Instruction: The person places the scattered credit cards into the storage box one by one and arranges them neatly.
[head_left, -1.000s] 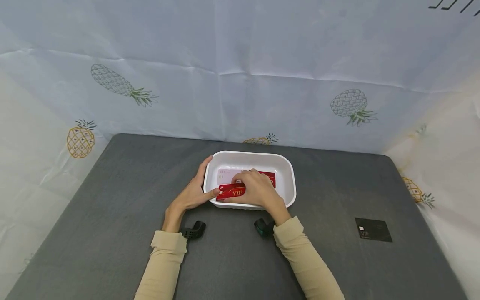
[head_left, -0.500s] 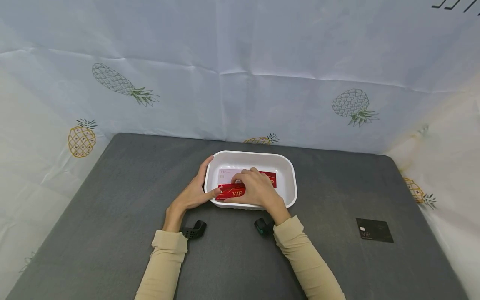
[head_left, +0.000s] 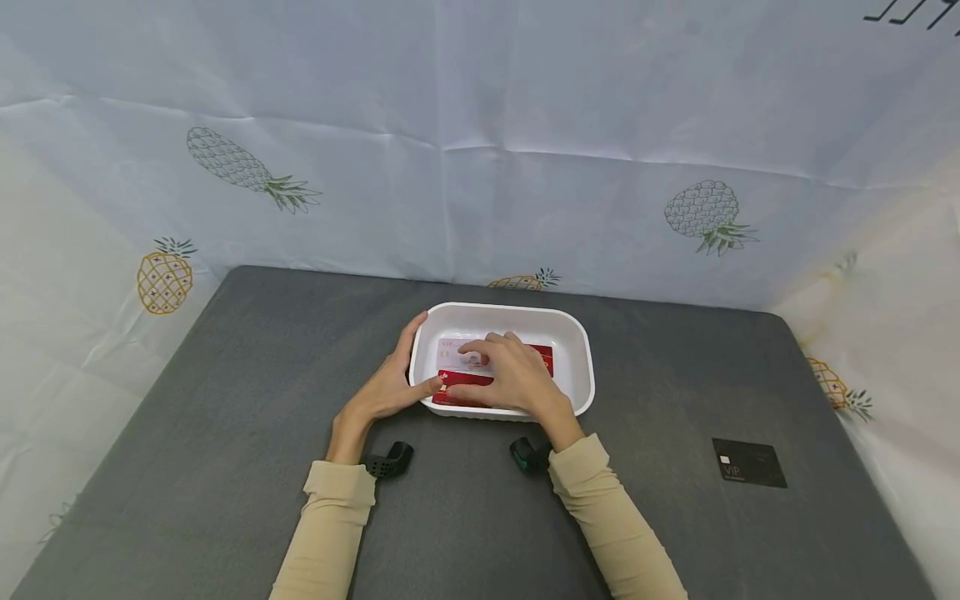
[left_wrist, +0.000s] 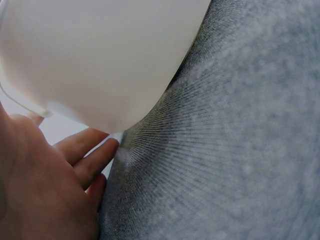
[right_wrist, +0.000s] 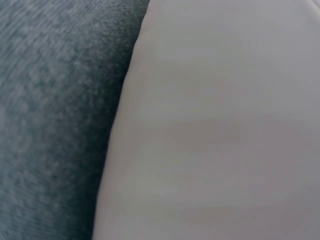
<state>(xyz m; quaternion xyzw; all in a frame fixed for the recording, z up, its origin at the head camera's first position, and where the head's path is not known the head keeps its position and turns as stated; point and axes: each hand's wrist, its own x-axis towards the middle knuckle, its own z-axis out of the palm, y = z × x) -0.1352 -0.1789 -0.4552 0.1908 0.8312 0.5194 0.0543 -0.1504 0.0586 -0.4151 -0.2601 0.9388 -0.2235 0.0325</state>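
A white plastic tray (head_left: 573, 358) with rounded corners stands on the grey table. My left hand (head_left: 386, 387) holds its left end, thumb over the front-left rim and fingers along the outer side; the left wrist view shows the hand (left_wrist: 55, 170) against the tray wall (left_wrist: 100, 60). Inside lie a pale pink VIP card (head_left: 452, 354), a red card (head_left: 546, 357) partly hidden by my right hand, and another red card (head_left: 450, 392) at the front. My right hand (head_left: 513, 375) is over the cards, thumb and fingertips spread apart, thumb across the front red card.
A black VIP card (head_left: 750, 462) lies on the table (head_left: 637, 517) to the right. Behind the table hangs a pale cloth (head_left: 480, 217) printed with pineapples. In the right wrist view the tray's outer wall (right_wrist: 215, 125) fills most of the picture.
My right hand's fingertips have parted from the front red card and spread toward the pink card. The front red card has settled lower in the tray. My left hand has stayed in place.
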